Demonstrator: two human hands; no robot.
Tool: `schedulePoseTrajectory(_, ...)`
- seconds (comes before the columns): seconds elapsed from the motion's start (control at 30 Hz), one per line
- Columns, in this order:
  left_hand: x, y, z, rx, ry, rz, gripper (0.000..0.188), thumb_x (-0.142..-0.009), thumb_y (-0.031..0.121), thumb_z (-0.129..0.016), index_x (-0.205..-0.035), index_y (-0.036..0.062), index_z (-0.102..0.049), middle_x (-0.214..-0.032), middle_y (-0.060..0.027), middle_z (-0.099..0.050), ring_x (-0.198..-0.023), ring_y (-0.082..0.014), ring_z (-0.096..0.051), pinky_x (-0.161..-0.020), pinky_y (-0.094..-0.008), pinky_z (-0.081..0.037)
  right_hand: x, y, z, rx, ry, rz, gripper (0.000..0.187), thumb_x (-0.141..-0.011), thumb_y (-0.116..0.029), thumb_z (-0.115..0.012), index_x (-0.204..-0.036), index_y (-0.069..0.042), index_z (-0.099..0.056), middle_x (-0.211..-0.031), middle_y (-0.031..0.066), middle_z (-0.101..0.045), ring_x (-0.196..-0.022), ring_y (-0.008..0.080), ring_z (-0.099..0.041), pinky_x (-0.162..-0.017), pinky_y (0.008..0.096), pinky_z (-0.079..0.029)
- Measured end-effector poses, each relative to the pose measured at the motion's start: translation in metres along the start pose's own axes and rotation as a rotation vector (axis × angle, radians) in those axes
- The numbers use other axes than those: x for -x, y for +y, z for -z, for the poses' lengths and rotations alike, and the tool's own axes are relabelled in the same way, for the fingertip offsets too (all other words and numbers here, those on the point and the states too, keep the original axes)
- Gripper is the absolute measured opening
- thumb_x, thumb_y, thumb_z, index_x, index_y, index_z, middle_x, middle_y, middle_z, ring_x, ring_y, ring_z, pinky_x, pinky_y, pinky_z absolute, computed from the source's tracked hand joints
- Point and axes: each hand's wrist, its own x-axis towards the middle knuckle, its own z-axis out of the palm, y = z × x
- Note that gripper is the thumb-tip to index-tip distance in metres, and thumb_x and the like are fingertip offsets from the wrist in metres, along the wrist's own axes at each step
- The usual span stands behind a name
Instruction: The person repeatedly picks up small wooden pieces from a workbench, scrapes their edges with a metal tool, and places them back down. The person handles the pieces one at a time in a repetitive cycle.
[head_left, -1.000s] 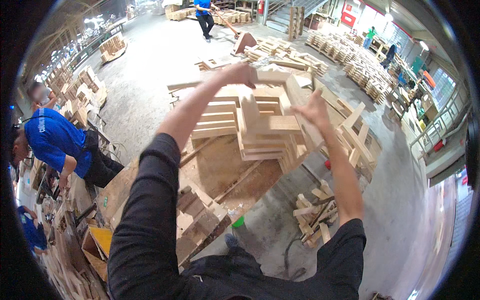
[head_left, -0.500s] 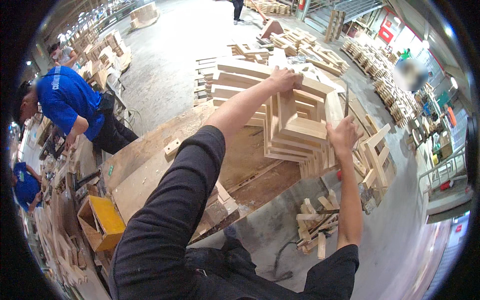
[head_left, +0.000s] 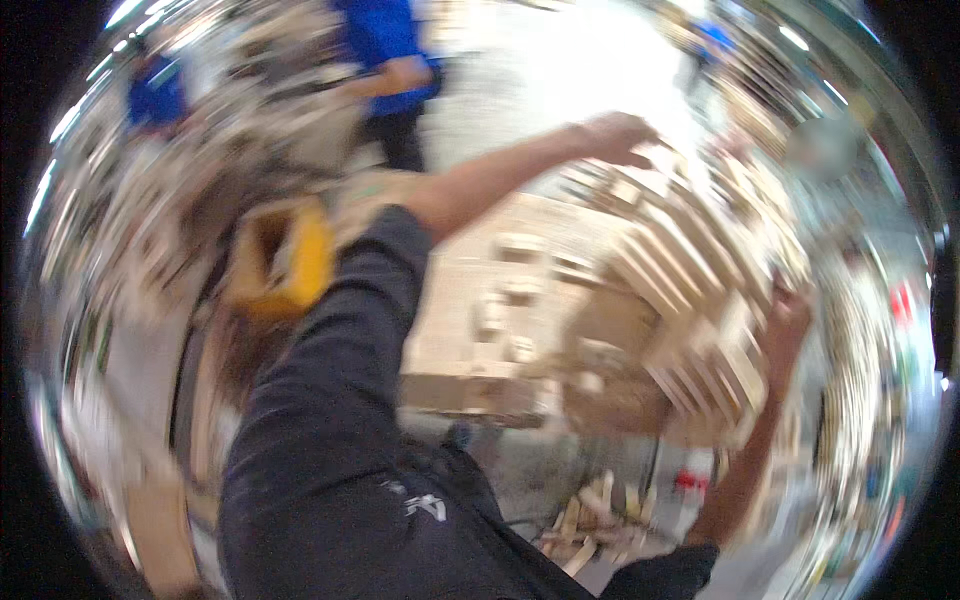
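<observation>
Reaching with the right hand [head_left: 788, 310] just beside the right side of stacked wooden frames [head_left: 715, 330], on the right of the counter [head_left: 450, 300]. Farther off, reaching with the left hand [head_left: 614, 136] near the frames' far edge. Too blurred to tell fingers gripping from fingers loose, on either hand.

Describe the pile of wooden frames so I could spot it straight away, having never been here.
Find the wooden workbench in the middle of the view, then look to its right end. There, near the person's left hand and right hand, is the pile of pale wooden frames. Unlike the small blocks to its left, it shows many parallel layers.
</observation>
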Motion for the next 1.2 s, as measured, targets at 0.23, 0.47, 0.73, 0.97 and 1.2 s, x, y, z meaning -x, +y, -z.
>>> schedulePoseTrajectory(0.23, 0.307, 0.008, 0.128, -0.006, 0.582, 0.547, 0.043, -0.094, 0.039, -0.057, -0.069, 0.0036, -0.055, -0.059, -0.0181, -0.057, -0.057, -0.0369, -0.061, -0.052, -0.044, -0.044, -0.009, -0.366, -0.021, -0.454, -0.191, 0.663, 0.038, -0.079, -0.026, -0.078, -0.092, 0.001, -0.054, -0.086, 0.0162, -0.063, -0.087, 0.0312, -0.059, -0.08, 0.0428, -0.045)
schedulePoseTrajectory(0.47, 0.658, 0.091, 0.186, -0.314, 0.827, 1.184, 0.026, -0.096, 0.023, -0.051, -0.11, 0.0016, -0.057, -0.093, -0.0148, -0.064, -0.083, -0.0308, -0.064, -0.071, -0.0367, -0.049, 0.105, -0.714, -0.043, -0.585, -0.424, 1.319, 0.062, -0.084, -0.054, -0.064, -0.09, 0.006, -0.05, -0.081, 0.022, -0.059, -0.081, 0.0401, -0.059, -0.079, 0.0462, -0.043)
schedulePoseTrajectory(0.73, 0.887, 0.187, 0.212, -0.61, 1.366, 1.784, 0.024, -0.093, 0.008, -0.056, -0.116, 0.0009, -0.057, -0.102, -0.0131, -0.064, -0.086, -0.0199, -0.063, -0.076, -0.0316, -0.051, 0.259, -1.109, -0.067, -0.585, -0.458, 1.328, 0.1, -0.07, -0.081, -0.055, -0.106, 0.012, -0.058, -0.099, 0.0248, -0.066, -0.097, 0.0365, -0.065, -0.084, 0.0508, -0.046)
schedulePoseTrajectory(0.97, 0.932, 0.225, 0.216, -0.696, 1.259, 1.891, 0.018, -0.086, 0.005, -0.065, -0.104, 0.0014, -0.063, -0.087, -0.0129, -0.066, -0.076, -0.022, -0.064, -0.071, -0.032, -0.051, 0.356, -1.281, -0.124, -0.504, -0.51, 1.197, 0.093, -0.069, -0.067, -0.067, -0.122, 0.008, -0.054, -0.123, 0.0236, -0.058, -0.113, 0.0388, -0.058, -0.099, 0.0564, -0.039)
schedulePoseTrajectory(1.2, 0.927, 0.23, 0.196, -0.518, 1.23, 1.869, 0.014, -0.083, 0.003, -0.067, -0.097, 0.0017, -0.065, -0.085, -0.0129, -0.067, -0.072, -0.0234, -0.066, -0.067, -0.0317, -0.052, 0.311, -1.281, -0.121, -0.707, -0.501, 1.259, 0.075, -0.066, -0.051, -0.076, -0.11, 0.008, -0.059, -0.098, 0.0198, -0.067, -0.097, 0.0327, -0.065, -0.091, 0.0472, -0.046)
